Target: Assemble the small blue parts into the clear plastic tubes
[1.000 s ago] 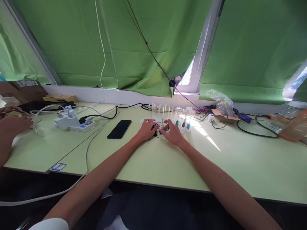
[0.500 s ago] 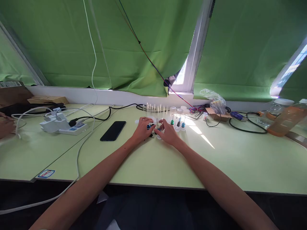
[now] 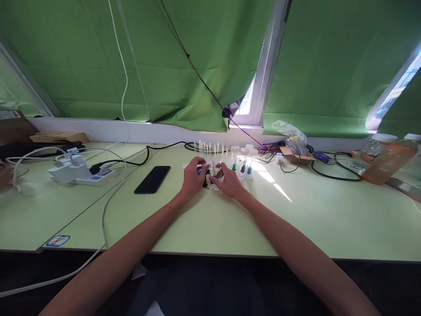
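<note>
My left hand (image 3: pixel 193 177) is closed with thumb and fingers bent together over small blue and black parts (image 3: pixel 206 180); what it pinches is partly hidden. Close to its right, my right hand (image 3: pixel 228 181) is curled around a small clear tube (image 3: pixel 216 187), whose lower end shows under the fingers. Thin dark strands rise between the two hands. Just beyond my right hand stand several clear tubes (image 3: pixel 242 164) with green, black and blue pieces inside. Behind my hands is a row of slender clear upright tubes (image 3: pixel 213 148).
A black phone (image 3: pixel 152 179) lies to the left. Further left are a white power strip (image 3: pixel 83 173) and loose cables. At the right stand an open cardboard box (image 3: pixel 297 157) with a plastic bag and an orange-tinted bottle (image 3: pixel 390 162). Another person's hand (image 3: pixel 5 171) shows at the far left.
My left hand has lifted and drawn slightly left, away from my right hand, showing more of the dark parts between them. The right hand stays nearly in place. The view has shifted slightly.
</note>
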Available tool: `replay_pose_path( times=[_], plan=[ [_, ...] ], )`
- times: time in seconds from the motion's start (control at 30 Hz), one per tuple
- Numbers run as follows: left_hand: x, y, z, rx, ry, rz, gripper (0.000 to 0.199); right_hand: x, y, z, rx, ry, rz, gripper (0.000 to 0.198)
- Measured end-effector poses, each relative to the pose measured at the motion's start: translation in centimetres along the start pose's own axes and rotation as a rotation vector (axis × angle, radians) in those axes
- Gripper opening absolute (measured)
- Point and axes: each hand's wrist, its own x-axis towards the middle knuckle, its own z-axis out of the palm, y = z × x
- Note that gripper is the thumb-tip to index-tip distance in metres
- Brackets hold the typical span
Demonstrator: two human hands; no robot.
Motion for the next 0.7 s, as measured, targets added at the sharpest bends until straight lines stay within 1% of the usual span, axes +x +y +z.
replay_pose_path(
  times=[0.1,0.2,0.3,0.43,0.57,0.7],
  plan=[
    [0.1,0.7,-0.1,-0.041,0.042,-0.028,0.02,0.0,-0.1,-0.1,-0.012,-0.001,-0.011,0.038],
    [0.2,1.1,-0.2,-0.105,0.033,-0.085,0.025,0.0,-0.2,-0.1,-0.029,0.004,-0.014,0.032],
    [0.4,1.0,-0.2,-0.285,0.017,-0.175,0.031,0.1,-0.2,-0.1,-0.042,0.01,-0.011,0.028],
    [0.7,0.3,0.0,-0.48,0.042,-0.263,0.035,0.1,-0.1,0.1,-0.059,-0.001,0.007,0.027],
    [0.9,-0.7,0.2,-0.515,0.072,-0.308,0.036,0.1,-0.1,0.1,-0.104,-0.015,0.028,0.024],
    [0.9,-1.1,0.4,-0.536,0.059,-0.357,0.035,0.1,-0.1,0.1,-0.126,-0.04,0.057,0.022]
  ],
)
